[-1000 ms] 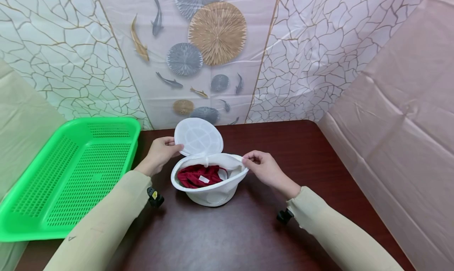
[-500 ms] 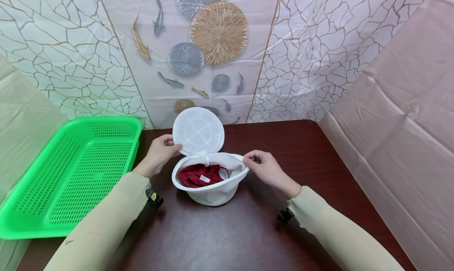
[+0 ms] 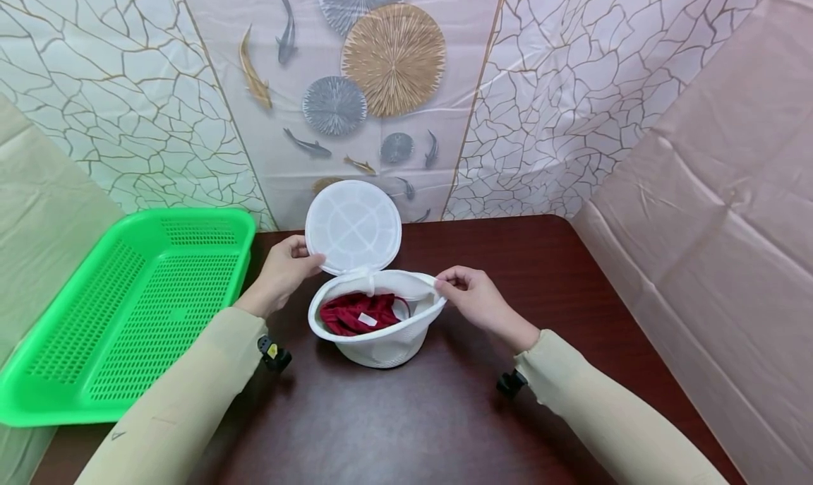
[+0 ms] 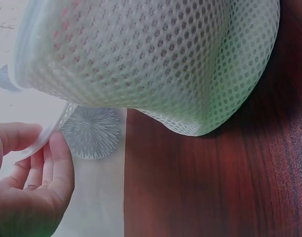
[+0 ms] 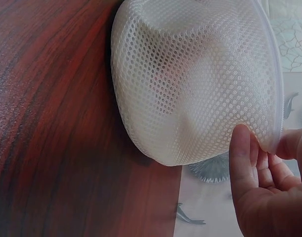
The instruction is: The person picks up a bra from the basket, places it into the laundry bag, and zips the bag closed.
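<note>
A white mesh laundry bag [image 3: 381,351] stands on the table with its round lid [image 3: 353,227] folded up and back. Inside lies a dark red cloth garment [image 3: 356,314] with a small white tag. My left hand [image 3: 282,273] pinches the lid's left edge between thumb and fingers; the left wrist view shows that hand [image 4: 37,173] on the rim beside the mesh wall [image 4: 155,59]. On the other side, my right hand [image 3: 473,298] pinches the right rim of the bag's mouth. In the right wrist view, thumb and fingertips [image 5: 239,136] grip the zippered edge.
To the left stands a large green plastic basket [image 3: 244,259] with slotted walls. The dark reddish-brown table [image 3: 406,428] reaches back to a patterned wall covering [image 3: 540,118]. A pinkish sheet [image 3: 699,188] hangs along the right side.
The lid has swung further up and back, pinched by my left hand, which rises slightly. My right hand stays at the bag's rim, and the garment lies as before.
</note>
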The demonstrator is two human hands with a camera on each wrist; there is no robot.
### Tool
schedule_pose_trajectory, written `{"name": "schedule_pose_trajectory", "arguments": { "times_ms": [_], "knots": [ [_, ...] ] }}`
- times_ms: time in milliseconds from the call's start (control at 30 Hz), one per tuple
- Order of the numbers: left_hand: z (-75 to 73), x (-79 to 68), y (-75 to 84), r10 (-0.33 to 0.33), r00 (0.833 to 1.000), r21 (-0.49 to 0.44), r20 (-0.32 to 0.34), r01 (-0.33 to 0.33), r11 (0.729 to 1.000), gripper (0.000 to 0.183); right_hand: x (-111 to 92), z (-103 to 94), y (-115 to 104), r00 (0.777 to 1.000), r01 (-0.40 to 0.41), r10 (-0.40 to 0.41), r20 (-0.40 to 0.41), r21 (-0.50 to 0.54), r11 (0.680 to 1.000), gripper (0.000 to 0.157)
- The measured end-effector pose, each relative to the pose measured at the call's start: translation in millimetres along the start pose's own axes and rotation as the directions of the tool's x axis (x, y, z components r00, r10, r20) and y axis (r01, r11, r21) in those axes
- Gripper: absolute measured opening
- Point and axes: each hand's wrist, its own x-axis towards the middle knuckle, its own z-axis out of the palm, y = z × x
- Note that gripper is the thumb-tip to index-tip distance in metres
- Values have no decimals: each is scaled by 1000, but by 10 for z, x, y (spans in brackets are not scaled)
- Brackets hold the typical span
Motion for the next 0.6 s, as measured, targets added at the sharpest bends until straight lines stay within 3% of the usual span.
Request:
{"name": "schedule_pose_trajectory", "arguments": {
  "times_ms": [300, 600],
  "knots": [
    [-16, 3, 7, 59, 998, -18, -16, -59, 998, 35, 5, 7, -32, 1000, 3, -3, 12, 15, 1000, 20],
    [-20, -31, 47, 146, 988, -75, -44, -149, 986, 34, 7, -1, 5, 999, 18, -19, -26, -24, 1000, 15]
  ]
}}
